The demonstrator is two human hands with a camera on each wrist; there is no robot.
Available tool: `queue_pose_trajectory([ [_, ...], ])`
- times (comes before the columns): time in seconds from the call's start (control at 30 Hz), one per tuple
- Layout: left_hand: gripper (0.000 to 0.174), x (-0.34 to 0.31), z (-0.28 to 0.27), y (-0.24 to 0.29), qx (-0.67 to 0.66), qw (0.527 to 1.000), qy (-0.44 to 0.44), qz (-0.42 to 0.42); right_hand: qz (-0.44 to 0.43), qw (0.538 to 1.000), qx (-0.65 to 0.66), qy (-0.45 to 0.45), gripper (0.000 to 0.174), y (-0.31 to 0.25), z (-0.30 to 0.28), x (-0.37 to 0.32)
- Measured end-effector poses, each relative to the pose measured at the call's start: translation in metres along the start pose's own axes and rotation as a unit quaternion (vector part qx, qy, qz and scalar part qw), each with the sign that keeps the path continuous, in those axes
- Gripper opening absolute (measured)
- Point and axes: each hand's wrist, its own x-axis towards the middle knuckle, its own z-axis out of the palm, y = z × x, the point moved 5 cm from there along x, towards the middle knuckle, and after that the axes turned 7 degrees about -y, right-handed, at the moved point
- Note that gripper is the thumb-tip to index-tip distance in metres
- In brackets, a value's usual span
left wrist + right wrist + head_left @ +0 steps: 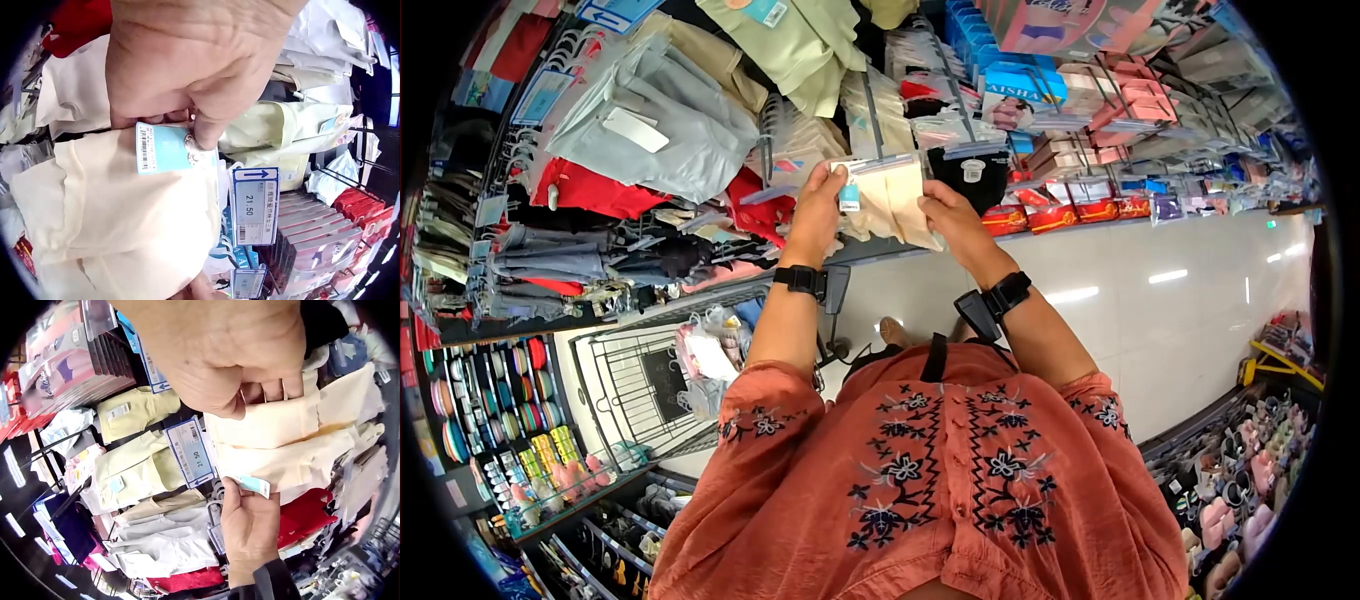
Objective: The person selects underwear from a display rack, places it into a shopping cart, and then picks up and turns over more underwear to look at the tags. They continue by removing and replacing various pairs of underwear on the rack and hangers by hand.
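Observation:
A pair of cream underpants [895, 205] hangs at the front of a rack hook, held at both sides. My left hand [818, 205] pinches its left edge between thumb and fingers, over a light-blue tag [165, 150] with a barcode. At the opposite edge my right hand [955, 220] grips the cloth, its thumb in front and its fingers curled behind, as the right wrist view shows. More cream garments hang right behind this pair. A price label reading 21.50 [253, 206] sits beside the waistband.
Grey shorts [650, 130] and pale green garments [800, 60] hang at the left and above. Black underwear [975, 180] hangs just right of my right hand. Boxed goods [1025, 85] fill the right racks. A wire shopping cart [635, 380] with packaged items stands at my left.

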Motion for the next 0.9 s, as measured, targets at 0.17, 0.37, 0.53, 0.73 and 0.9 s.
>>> queue_pose_trajectory([
  [0.17,0.013,0.021,-0.005,-0.011,0.019,0.999,-0.011,-0.028,-0.013,1.0,-0.008,0.018,0.032,0.008,-0.009,0.009],
  [0.37,0.026,0.049,-0.009,-0.021,0.062,0.998,0.003,-0.016,-0.028,0.998,-0.005,0.047,0.036,0.011,-0.011,0.02],
  [0.53,0.048,0.068,-0.018,-0.03,0.099,0.994,0.001,-0.042,0.014,0.998,0.017,0.063,0.037,0.01,-0.013,0.029],
  [0.73,0.082,0.071,-0.025,-0.03,0.21,0.976,0.05,-0.026,0.009,0.994,0.011,0.11,0.037,0.017,-0.011,0.052],
  [0.9,0.087,0.063,-0.025,-0.045,0.2,0.975,0.016,-0.096,0.005,0.992,-0.032,0.121,0.037,0.026,-0.013,0.071],
])
